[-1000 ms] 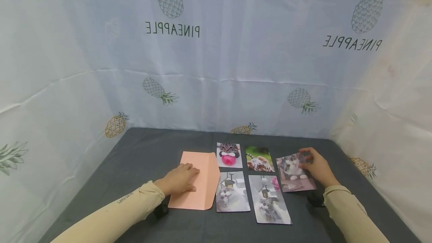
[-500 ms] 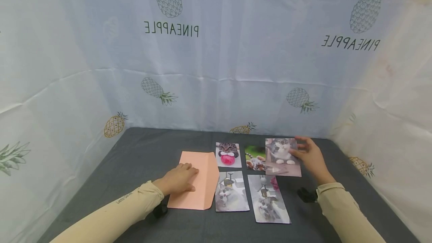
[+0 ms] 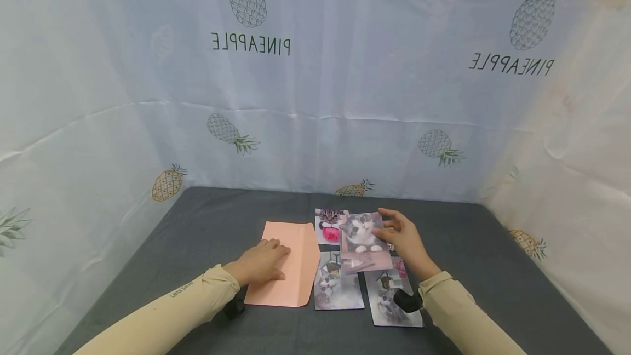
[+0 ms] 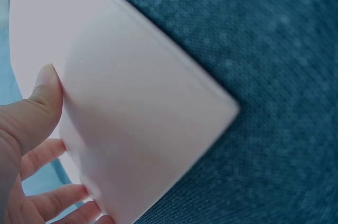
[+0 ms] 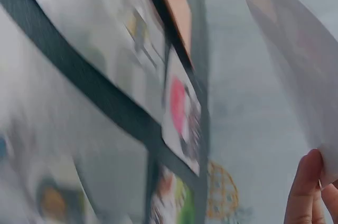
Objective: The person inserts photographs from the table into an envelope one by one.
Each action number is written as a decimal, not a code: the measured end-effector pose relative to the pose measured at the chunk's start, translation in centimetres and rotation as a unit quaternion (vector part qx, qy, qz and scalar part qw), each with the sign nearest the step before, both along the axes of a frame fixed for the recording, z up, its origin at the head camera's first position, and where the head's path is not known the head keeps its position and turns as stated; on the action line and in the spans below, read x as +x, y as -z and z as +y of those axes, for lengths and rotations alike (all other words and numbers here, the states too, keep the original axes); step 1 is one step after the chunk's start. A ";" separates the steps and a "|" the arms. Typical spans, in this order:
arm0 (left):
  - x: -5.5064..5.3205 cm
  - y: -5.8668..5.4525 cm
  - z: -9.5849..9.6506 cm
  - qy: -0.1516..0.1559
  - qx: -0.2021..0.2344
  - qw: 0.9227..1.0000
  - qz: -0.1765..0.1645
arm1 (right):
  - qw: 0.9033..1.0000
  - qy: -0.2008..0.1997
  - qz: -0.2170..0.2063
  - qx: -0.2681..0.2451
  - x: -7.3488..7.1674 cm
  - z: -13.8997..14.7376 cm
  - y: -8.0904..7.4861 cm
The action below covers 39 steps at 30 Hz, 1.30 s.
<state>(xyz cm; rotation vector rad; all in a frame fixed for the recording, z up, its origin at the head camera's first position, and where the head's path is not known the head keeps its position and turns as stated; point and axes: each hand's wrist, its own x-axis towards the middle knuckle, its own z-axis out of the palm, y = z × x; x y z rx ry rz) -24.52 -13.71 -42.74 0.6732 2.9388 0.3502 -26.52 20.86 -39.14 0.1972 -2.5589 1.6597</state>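
Observation:
Held in the air above the others is a photo card of a grey-and-white cat (image 3: 363, 253). My right hand (image 3: 403, 239) pinches it by its right edge. In the right wrist view the raised card (image 5: 301, 49) appears at the upper right, fingertips at its lower corner. My left hand (image 3: 263, 263) rests on a peach envelope (image 3: 300, 264), its flap to the right. The left wrist view has the thumb (image 4: 47, 89) lying on the envelope's pale surface (image 4: 137, 97). A tabby cat card (image 3: 326, 227) is partly covered by the raised one; the tiger card (image 5: 174, 197) is mostly hidden.
Two larger cat photo cards, a left one (image 3: 340, 292) and a right one (image 3: 389, 311), lie nearer the front; my right wrist's black camera overlaps the right one. The dark table (image 3: 236, 204) meets a pineapple-print curtain (image 3: 315, 81) behind and at both sides.
My right hand has lifted the grey-and-white cat card from the right of the rows and carried it left, over the tiger card toward the envelope. The left hand has stayed on the envelope.

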 end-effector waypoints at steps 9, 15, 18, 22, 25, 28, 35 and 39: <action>-0.1 0.2 0.1 0.003 -0.003 1.000 0.003 | 0.999 0.004 -0.028 -0.016 -0.4 -4.1 2.4; -0.1 0.2 0.1 0.004 -0.004 1.000 0.008 | 1.000 0.000 -0.030 -0.002 -0.9 -6.1 3.7; -0.1 0.3 0.1 0.006 -0.004 1.000 0.004 | 0.999 -0.006 -0.028 0.015 -1.0 -6.8 4.0; -0.2 0.3 0.0 0.008 -0.007 1.000 0.002 | 0.999 -0.018 -0.026 0.038 -1.2 -7.4 4.3; -0.3 0.3 -0.1 0.008 -0.007 1.000 0.004 | 0.998 -0.021 -0.013 0.060 -1.4 -7.7 4.6; -0.3 0.2 -0.1 0.007 -0.006 1.000 0.003 | 0.998 -0.020 -0.007 0.066 -1.7 -8.0 4.6; -0.2 0.0 -0.1 0.005 -0.001 1.000 -0.002 | 0.996 -0.014 -0.005 0.091 -2.2 -9.1 4.4; -0.2 0.1 -0.1 0.004 -0.005 1.000 -0.003 | 0.994 -0.009 0.004 0.107 -2.6 -9.6 4.2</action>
